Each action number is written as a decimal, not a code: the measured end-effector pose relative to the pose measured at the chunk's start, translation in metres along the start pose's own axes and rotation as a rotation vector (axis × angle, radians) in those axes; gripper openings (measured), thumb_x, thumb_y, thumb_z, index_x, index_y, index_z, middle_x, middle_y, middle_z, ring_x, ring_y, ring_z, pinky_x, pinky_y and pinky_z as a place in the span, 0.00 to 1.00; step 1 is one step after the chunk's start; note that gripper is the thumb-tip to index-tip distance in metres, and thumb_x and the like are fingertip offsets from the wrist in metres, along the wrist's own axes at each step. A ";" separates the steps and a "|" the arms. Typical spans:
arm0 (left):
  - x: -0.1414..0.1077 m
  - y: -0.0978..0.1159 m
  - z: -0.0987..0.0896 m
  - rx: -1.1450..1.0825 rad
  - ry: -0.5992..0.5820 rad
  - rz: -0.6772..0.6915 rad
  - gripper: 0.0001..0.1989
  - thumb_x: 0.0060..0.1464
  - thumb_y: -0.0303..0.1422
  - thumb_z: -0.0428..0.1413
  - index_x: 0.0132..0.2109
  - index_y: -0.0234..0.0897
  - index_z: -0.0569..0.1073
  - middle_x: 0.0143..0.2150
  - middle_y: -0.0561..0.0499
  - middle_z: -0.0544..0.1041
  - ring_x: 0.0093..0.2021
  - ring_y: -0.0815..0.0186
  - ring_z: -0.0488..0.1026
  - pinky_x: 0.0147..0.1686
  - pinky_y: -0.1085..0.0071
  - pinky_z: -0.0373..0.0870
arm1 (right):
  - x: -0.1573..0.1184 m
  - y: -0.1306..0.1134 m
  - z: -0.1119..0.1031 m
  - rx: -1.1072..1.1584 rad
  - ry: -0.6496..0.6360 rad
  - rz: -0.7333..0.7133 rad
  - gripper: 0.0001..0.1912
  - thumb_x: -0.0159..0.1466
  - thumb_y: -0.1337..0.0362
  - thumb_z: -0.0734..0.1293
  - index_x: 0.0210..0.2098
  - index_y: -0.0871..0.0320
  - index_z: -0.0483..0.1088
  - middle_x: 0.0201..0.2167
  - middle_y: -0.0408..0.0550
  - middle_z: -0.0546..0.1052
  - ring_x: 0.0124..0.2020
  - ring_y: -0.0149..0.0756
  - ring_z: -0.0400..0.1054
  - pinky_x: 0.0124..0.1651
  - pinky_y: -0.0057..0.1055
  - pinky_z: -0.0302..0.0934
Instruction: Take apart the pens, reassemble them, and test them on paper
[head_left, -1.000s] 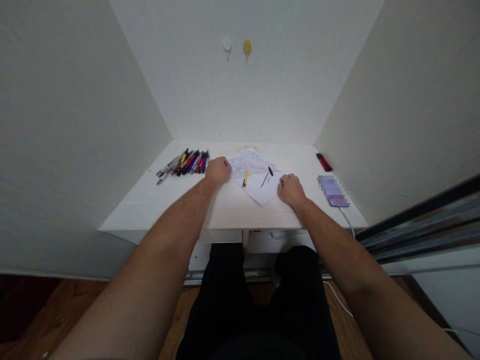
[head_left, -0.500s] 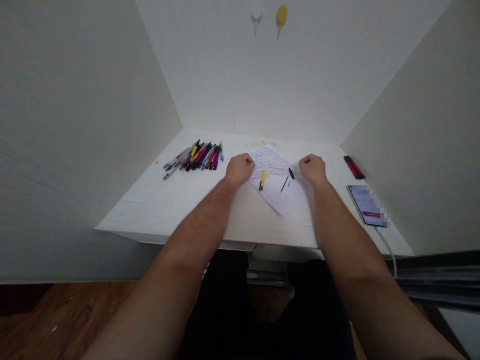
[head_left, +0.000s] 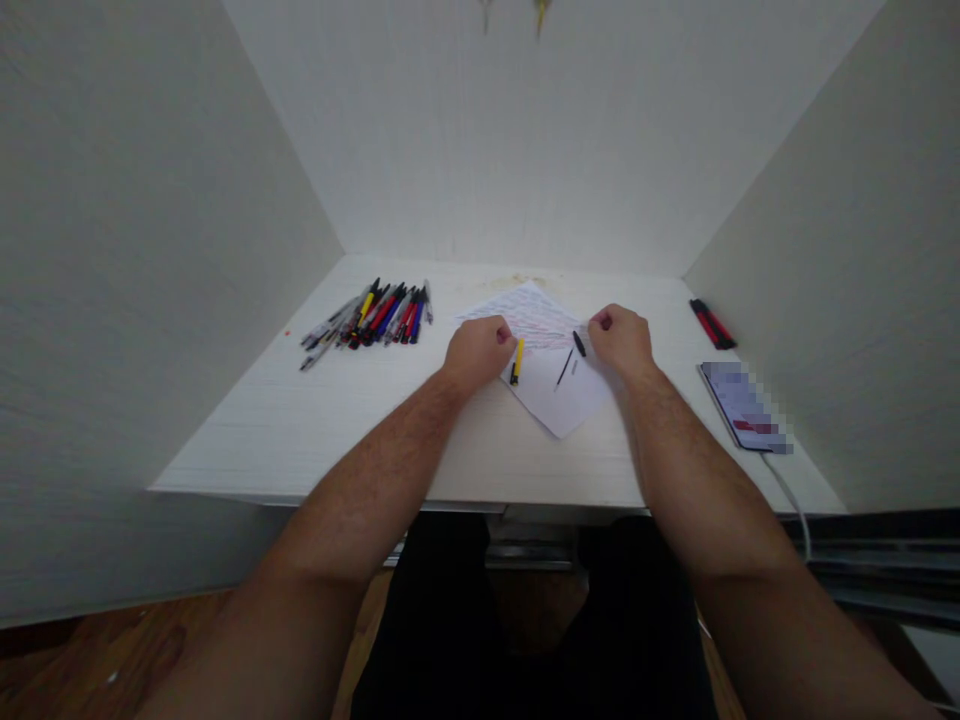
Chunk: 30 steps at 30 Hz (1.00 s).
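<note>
A white paper (head_left: 559, 400) covered in coloured scribbles on its far part lies on the desk. My left hand (head_left: 481, 352) is closed in a fist at its left edge, beside a yellow pen barrel (head_left: 518, 360) with a black end. At the right edge rests my right hand (head_left: 621, 338), also curled closed, near a short black pen part (head_left: 579, 343). No object shows in either hand. Between them a thin dark refill (head_left: 564, 369) and a small grey spring-like piece (head_left: 574, 367) lie on the paper.
A pile of pens (head_left: 375, 318) in several colours lies at the left of the white desk (head_left: 315, 430). Red and black pens (head_left: 712, 325) sit at the right by the wall, with a phone (head_left: 742, 410) and its white cable (head_left: 787, 492) nearer.
The camera view has shifted. My left hand is now closer to the yellow barrel and lower over the paper's left edge. My right hand stays closed by the right edge.
</note>
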<state>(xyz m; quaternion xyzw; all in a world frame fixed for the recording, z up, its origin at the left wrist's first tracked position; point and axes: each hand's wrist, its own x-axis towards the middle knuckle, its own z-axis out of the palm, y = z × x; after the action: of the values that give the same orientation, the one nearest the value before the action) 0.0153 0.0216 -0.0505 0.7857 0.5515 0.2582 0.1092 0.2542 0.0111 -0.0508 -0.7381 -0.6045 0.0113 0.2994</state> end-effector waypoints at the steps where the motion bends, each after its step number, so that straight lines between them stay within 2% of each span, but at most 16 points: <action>1: -0.001 0.001 0.001 0.008 -0.016 -0.001 0.08 0.55 0.36 0.55 0.34 0.37 0.76 0.33 0.48 0.78 0.34 0.65 0.71 0.40 0.68 0.67 | 0.000 -0.001 0.000 -0.008 -0.011 0.003 0.08 0.57 0.64 0.62 0.30 0.58 0.72 0.30 0.50 0.77 0.32 0.36 0.65 0.37 0.32 0.57; 7: -0.003 0.005 0.007 0.064 -0.078 -0.003 0.11 0.54 0.41 0.57 0.37 0.38 0.76 0.36 0.47 0.79 0.37 0.63 0.72 0.39 0.68 0.67 | -0.002 -0.006 -0.003 -0.051 -0.064 0.027 0.07 0.56 0.64 0.63 0.28 0.57 0.73 0.29 0.50 0.77 0.31 0.36 0.66 0.36 0.32 0.57; 12: -0.004 0.008 0.007 0.072 -0.118 -0.013 0.14 0.53 0.42 0.58 0.42 0.38 0.75 0.38 0.47 0.79 0.38 0.62 0.73 0.40 0.68 0.67 | -0.002 -0.009 -0.006 -0.063 -0.101 0.051 0.08 0.56 0.63 0.64 0.30 0.58 0.75 0.31 0.51 0.78 0.32 0.36 0.67 0.36 0.31 0.59; 16: -0.004 0.010 0.006 0.073 -0.126 -0.035 0.14 0.53 0.42 0.58 0.43 0.38 0.74 0.38 0.47 0.79 0.39 0.62 0.73 0.39 0.68 0.66 | -0.004 -0.013 -0.009 -0.091 -0.205 0.006 0.10 0.56 0.59 0.66 0.30 0.58 0.76 0.30 0.50 0.79 0.32 0.35 0.69 0.36 0.30 0.59; 24: -0.005 0.010 0.008 0.114 -0.123 -0.029 0.14 0.52 0.43 0.58 0.39 0.38 0.75 0.38 0.45 0.78 0.39 0.60 0.73 0.39 0.66 0.67 | -0.019 -0.032 -0.011 -0.268 -0.362 -0.100 0.13 0.57 0.54 0.66 0.33 0.55 0.78 0.35 0.52 0.79 0.36 0.39 0.71 0.38 0.31 0.61; 30: -0.005 0.010 0.008 0.165 -0.174 -0.055 0.13 0.50 0.44 0.58 0.36 0.39 0.75 0.36 0.46 0.79 0.38 0.60 0.73 0.37 0.67 0.67 | -0.027 -0.044 -0.005 -0.336 -0.398 -0.121 0.14 0.58 0.54 0.66 0.36 0.55 0.77 0.38 0.52 0.80 0.40 0.42 0.72 0.42 0.33 0.63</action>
<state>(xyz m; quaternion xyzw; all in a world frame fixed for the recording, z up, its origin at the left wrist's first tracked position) 0.0262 0.0145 -0.0537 0.7961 0.5806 0.1395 0.0984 0.2098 -0.0116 -0.0360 -0.7232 -0.6880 0.0375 0.0481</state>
